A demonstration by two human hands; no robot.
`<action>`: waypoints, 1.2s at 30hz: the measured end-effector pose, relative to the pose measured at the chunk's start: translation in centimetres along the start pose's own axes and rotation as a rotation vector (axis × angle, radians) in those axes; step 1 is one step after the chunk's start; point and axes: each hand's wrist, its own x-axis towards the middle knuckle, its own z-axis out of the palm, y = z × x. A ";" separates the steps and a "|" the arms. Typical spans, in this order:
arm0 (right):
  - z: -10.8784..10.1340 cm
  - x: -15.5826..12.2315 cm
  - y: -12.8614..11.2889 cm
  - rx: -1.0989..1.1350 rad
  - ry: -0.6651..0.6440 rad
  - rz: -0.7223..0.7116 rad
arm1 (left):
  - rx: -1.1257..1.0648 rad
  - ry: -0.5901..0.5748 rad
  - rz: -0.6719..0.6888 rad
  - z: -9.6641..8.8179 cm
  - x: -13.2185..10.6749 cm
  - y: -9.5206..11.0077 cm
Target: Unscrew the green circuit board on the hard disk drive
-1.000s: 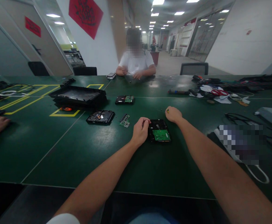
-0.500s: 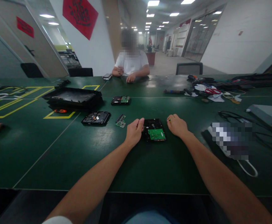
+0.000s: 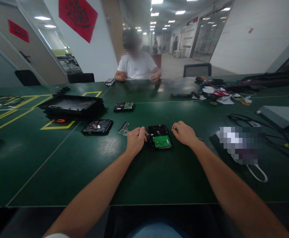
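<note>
One hard drive [image 3: 160,137] is pointing lengthwise toward me, my right hand [image 3: 184,133] beside it clasping a half-hidden tool [image 3: 175,129], left hand [image 3: 135,140] opposite, grip unclear.

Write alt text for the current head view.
A left hand and right hand flank a hard drive on a green table, the right holding a mostly hidden tool. To the left lie a loose circuit board and two more drives; another person sits opposite.

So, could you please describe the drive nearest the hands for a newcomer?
On the green table, look between the left hand and right hand. A black drive lies there. Its green board covers the near end; the far drive shows green rightward, the leftmost drive none.
</note>
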 end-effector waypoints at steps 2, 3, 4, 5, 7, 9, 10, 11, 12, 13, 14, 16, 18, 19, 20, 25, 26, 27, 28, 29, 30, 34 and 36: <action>-0.1 0.0 0.0 0.015 -0.013 -0.019 | 0.000 -0.014 -0.002 0.0 0.0 -0.1; -0.1 0.0 0.0 0.018 -0.017 -0.027 | -0.002 -0.026 -0.005 0.0 0.1 -0.2; -0.1 0.0 -0.1 0.019 -0.019 -0.034 | -0.007 -0.037 -0.005 0.0 0.1 -0.2; -0.1 0.0 -0.1 0.021 -0.019 -0.038 | -0.014 -0.047 -0.004 -0.1 0.1 -0.1; -0.1 0.0 0.0 0.027 -0.019 -0.041 | -0.027 -0.067 0.002 -0.1 0.0 0.0; -0.1 0.0 0.1 0.032 -0.018 -0.043 | -0.040 -0.091 -0.007 -0.2 -0.1 0.3; 0.0 0.0 0.2 0.032 -0.015 -0.044 | -0.046 -0.103 -0.022 -0.3 -0.1 0.5; 0.0 0.0 0.2 0.031 -0.012 -0.046 | -0.052 -0.114 -0.042 -0.3 -0.2 0.6; 0.1 0.0 0.3 0.031 -0.008 -0.050 | -0.057 -0.125 -0.063 -0.4 -0.3 0.7; 0.1 0.0 0.4 0.032 -0.005 -0.052 | -0.061 -0.133 -0.083 -0.4 -0.3 0.8; 0.2 0.0 0.4 0.031 -0.003 -0.053 | -0.064 -0.137 -0.102 -0.4 -0.4 0.8; 0.2 0.0 0.4 0.024 -0.004 -0.056 | -0.069 -0.136 -0.130 -0.4 -0.4 0.8; 0.2 0.0 0.4 0.016 -0.010 -0.058 | -0.077 -0.112 -0.109 -0.3 -0.2 0.7; 0.1 0.0 0.3 0.015 -0.014 -0.056 | -0.080 -0.093 -0.071 -0.2 -0.1 0.6; 0.1 0.0 0.3 0.016 -0.016 -0.053 | -0.081 -0.072 -0.017 -0.1 0.0 0.4; -0.2 -0.1 0.0 0.013 -0.034 -0.033 | -0.089 0.014 0.168 0.4 0.5 -0.7; -0.3 -0.1 0.0 0.011 -0.039 -0.032 | -0.082 0.022 0.152 0.4 0.5 -1.0; -0.3 -0.1 -0.1 0.011 -0.043 -0.030 | -0.068 0.021 0.129 0.4 0.5 -1.2; -0.3 -0.1 -0.1 0.013 -0.047 -0.031 | -0.057 0.020 0.106 0.4 0.4 -1.3; -0.3 -0.1 -0.1 0.016 -0.050 -0.032 | -0.048 0.016 0.086 0.3 0.4 -1.4; -0.3 -0.1 -0.1 0.018 -0.051 -0.035 | -0.041 0.011 0.073 0.2 0.3 -1.5; -0.3 -0.2 -0.1 0.020 -0.041 -0.057 | -0.028 -0.024 0.043 -0.1 0.2 -1.3; -0.4 -0.3 -0.1 0.017 -0.036 -0.060 | -0.017 -0.048 0.032 -0.2 0.3 -1.1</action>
